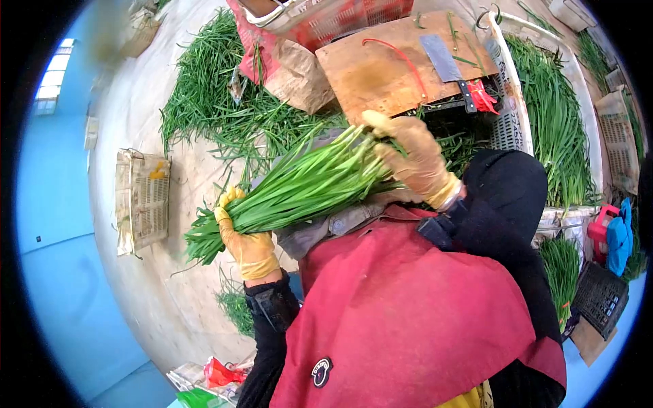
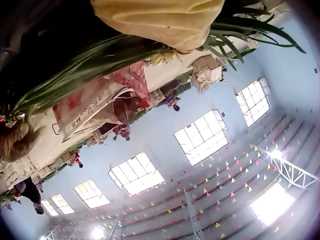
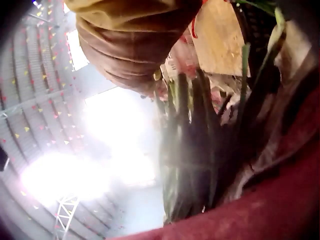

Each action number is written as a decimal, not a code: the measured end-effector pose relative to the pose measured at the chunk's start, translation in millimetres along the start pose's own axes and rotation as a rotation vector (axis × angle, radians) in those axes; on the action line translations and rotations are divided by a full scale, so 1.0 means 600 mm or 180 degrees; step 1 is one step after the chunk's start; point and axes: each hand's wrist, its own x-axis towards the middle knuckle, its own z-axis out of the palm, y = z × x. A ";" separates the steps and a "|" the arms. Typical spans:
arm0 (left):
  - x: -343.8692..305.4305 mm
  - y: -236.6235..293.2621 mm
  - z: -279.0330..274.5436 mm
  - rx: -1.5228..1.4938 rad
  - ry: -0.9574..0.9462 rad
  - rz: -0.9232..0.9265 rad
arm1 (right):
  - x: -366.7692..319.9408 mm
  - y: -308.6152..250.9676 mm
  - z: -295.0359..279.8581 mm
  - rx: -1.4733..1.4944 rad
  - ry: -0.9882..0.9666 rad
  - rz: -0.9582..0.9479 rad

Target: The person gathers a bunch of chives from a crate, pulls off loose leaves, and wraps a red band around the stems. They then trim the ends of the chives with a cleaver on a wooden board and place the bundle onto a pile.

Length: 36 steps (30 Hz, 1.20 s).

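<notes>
A long bunch of garlic chives (image 1: 306, 180) lies slantwise over the lap, pale stem ends up and to the right, leaf tips toward the lower left. My left hand (image 1: 246, 238), in a yellow glove, grips it close to the leaf tips with the thumb over the leaves. The gloved right hand (image 1: 416, 156) is at the stem ends, one finger stretched out past them and another touching the stems. In the right wrist view, cut stems (image 3: 187, 100) show just below the right glove (image 3: 135, 50). The left wrist view has the left glove (image 2: 160, 20) over the leaves.
A wooden board (image 1: 371, 78) ahead carries a cleaver (image 1: 442, 60) and a red strip (image 1: 408, 64). Loose chives (image 1: 211, 88) are heaped at the left. A white crate (image 1: 513, 115) full of chives stands right; another crate (image 1: 146, 197) stands on the left floor.
</notes>
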 end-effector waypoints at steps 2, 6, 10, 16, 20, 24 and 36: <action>0.002 -0.001 -0.004 0.0098 0.0022 0.0077 | -0.003 0.005 -0.033 -0.0246 -0.0181 -0.0151; 0.007 -0.005 -0.006 -0.0033 0.0103 0.0016 | -0.012 -0.025 -0.013 -0.0379 -0.0680 -0.0800; 0.009 -0.008 0.001 0.0216 0.0225 0.0144 | -0.010 0.002 0.026 0.0608 -0.0806 -0.0611; 0.006 -0.002 -0.006 0.0187 0.0186 0.0133 | -0.007 0.000 0.015 0.1690 -0.1300 0.0010; 0.007 -0.002 -0.008 0.0312 0.0060 0.0164 | -0.014 0.029 0.001 0.1155 -0.1352 0.0195; 0.010 -0.002 -0.013 0.0203 0.0014 0.0112 | -0.030 0.095 -0.075 -0.0607 -0.2223 0.1434; -0.021 -0.005 0.033 0.0345 -0.0089 0.0344 | 0.060 -0.050 0.034 -0.1825 -0.3230 0.1087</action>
